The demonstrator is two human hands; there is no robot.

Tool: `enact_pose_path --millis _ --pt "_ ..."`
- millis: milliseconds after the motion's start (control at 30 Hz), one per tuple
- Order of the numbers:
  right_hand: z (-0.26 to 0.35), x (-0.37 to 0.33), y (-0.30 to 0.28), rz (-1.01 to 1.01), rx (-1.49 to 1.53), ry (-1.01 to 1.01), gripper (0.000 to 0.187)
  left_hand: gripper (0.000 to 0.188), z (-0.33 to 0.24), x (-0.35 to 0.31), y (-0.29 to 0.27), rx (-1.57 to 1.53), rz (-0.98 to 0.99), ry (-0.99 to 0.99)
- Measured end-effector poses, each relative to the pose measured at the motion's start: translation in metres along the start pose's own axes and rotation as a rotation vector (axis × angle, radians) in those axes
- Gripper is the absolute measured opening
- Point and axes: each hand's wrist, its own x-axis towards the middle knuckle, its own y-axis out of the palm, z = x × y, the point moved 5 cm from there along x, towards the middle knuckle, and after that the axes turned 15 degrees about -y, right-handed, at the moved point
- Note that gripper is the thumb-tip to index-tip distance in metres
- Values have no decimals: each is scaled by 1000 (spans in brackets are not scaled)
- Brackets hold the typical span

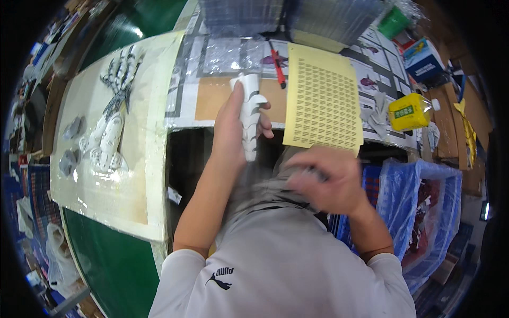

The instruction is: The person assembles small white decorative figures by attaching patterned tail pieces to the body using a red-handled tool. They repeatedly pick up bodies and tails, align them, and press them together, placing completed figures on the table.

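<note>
My left hand (229,127) is closed around a white segmented plastic piece (249,119), held upright over the table's front edge. Its curved, overlapping sections have dark gaps between them, and one flap juts out to the right. My right hand (331,177) is off to the right, above my lap, with its fingers curled and smeared by motion. A small dark patch shows among those fingers, but I cannot make out whether it is a held thing. Just beyond the right hand lies a yellow sheet of small printed labels (323,100).
A red and black pen-like tool (278,66) lies beside the sheet. At right are a yellow bottle (409,112) and a blue-lined bin (432,212) with dark red pieces. White parts (108,140) and a black-and-white finned piece (121,79) lie on the left table (138,185). Clear plastic containers (241,18) stand behind.
</note>
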Motion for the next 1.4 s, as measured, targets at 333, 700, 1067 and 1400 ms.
enact_pose_path --millis 333,700,1067,1400 --pt "-55 72 25 -384 -432 -148 28 64 4 -1 42 -227 -34 -56" --pt "-141 106 39 -191 -359 202 37 40 18 -13 8 -163 34 -140" --pt "-29 65 80 -71 -278 -192 31 34 -19 7 -13 -164 -79 263" --pt "-12 26 69 438 -39 -187 25 44 -91 -12 -33 -232 51 381"
